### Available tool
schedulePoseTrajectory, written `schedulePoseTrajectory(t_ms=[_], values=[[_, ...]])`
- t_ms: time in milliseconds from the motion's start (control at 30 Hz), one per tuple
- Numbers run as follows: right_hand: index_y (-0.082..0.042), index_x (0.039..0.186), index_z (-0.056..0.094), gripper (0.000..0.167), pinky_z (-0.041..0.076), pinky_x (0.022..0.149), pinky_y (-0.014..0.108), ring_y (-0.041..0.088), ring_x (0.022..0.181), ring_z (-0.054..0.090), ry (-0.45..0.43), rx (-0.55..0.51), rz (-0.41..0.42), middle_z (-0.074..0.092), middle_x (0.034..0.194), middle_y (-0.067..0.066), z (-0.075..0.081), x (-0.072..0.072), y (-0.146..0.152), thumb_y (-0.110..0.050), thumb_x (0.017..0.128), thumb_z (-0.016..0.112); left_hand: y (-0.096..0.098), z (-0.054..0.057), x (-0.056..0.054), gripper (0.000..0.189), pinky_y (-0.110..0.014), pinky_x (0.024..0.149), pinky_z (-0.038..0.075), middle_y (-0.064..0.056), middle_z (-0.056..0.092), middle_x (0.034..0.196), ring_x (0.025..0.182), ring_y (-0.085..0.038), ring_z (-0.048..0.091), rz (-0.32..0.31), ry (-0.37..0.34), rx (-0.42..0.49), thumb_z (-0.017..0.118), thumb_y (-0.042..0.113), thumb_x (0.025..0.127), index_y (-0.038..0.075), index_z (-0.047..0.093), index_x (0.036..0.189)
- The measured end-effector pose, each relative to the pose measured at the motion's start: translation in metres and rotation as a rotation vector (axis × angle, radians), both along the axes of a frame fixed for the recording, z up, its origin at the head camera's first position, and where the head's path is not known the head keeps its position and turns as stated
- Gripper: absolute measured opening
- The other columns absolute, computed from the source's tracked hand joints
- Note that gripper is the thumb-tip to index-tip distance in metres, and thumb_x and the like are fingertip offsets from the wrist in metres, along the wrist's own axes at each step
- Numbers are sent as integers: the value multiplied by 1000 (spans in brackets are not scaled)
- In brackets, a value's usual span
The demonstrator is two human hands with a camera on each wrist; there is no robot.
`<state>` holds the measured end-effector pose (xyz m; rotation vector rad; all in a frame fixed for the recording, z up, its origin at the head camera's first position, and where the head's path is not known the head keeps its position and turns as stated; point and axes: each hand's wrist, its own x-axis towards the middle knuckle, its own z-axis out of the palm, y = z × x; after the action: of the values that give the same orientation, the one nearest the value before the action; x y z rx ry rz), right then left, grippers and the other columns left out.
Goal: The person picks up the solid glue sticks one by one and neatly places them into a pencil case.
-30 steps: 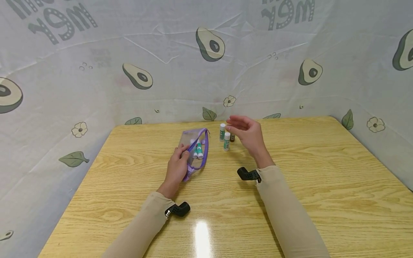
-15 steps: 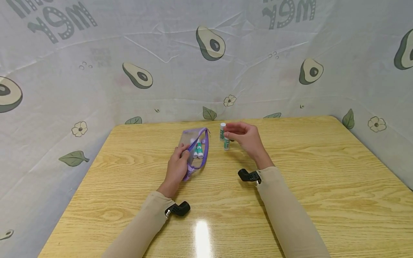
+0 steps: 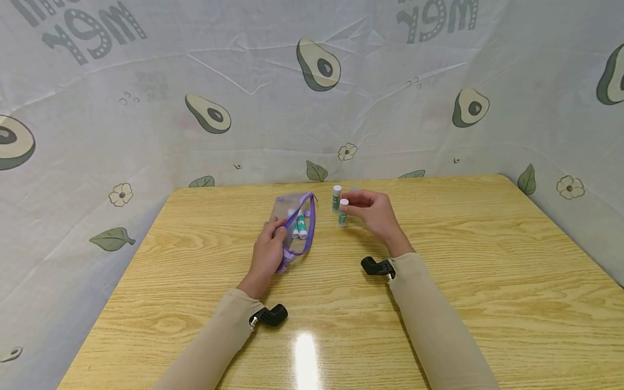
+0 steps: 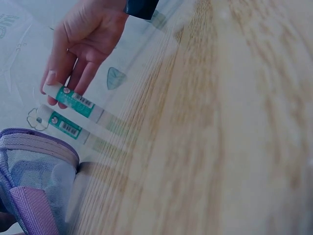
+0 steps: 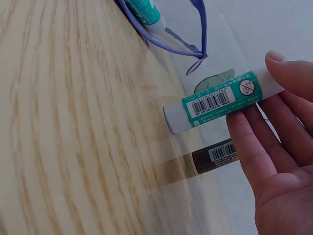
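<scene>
My left hand (image 3: 268, 246) grips the near side of a mesh zipper pouch (image 3: 281, 208) with purple trim. The pouch's mouth gapes to the right, and green-and-white glue sticks (image 3: 302, 225) lie inside. To its right, my right hand (image 3: 376, 212) pinches the white cap of an upright green glue stick (image 5: 220, 102), thumb on one side and fingers on the other. Another green glue stick (image 3: 336, 199) stands just behind it. A dark brown stick (image 5: 215, 156) with a barcode stands beside the pinched one; in the head view the right hand mostly hides it.
The wood-grain table (image 3: 312, 303) reaches back to a pale curtain (image 3: 263, 146) printed with avocados and leaves. Black wrist mounts (image 3: 376, 266) stick out from both sleeves. A bright light reflection lies on the table's near part.
My right hand has come down and slightly toward me, from above the sticks onto the front glue stick, and its fingers have closed on the cap. The left hand and pouch stay put.
</scene>
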<state>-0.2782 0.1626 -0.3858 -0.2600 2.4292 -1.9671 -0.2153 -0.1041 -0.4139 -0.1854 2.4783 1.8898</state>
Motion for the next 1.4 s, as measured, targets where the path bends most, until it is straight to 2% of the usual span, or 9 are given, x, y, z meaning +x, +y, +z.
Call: schedulePoseTrajectory(t_ms=[200,433,733,1067,1400], values=[[-4,129,75,36,58,91,20,15,112,70,-33,25,-8,73,132,19,-3,-1,1,-14,95,81,0,0,0,47,-53,137,10,-6,26,177,169,-28,9,4,-2,2,43,29,113,14,54,156],[-2,129,74,38,59,89,19,11,109,71,-32,46,-8,77,126,11,-8,-2,2,-13,94,82,0,0,0,46,-53,137,10,-5,27,177,169,-29,9,11,-7,-2,44,29,113,14,55,155],[0,133,72,40,57,88,17,15,111,69,-48,55,-2,72,135,22,-8,-2,3,-13,95,81,1,1,1,47,-52,137,9,-4,26,178,169,-28,9,6,-8,4,44,30,113,14,54,156],[-2,130,73,38,58,88,20,20,115,69,-54,61,-11,73,133,19,-7,-2,1,-16,96,81,0,0,0,46,-53,137,9,-4,26,178,169,-28,8,5,-13,3,43,30,113,15,54,156],[-1,131,73,38,59,90,22,15,111,70,-61,35,-4,73,132,17,-2,-1,-2,-16,97,80,0,3,2,47,-52,137,8,-2,25,178,169,-26,7,2,-21,10,44,31,113,16,53,157]])
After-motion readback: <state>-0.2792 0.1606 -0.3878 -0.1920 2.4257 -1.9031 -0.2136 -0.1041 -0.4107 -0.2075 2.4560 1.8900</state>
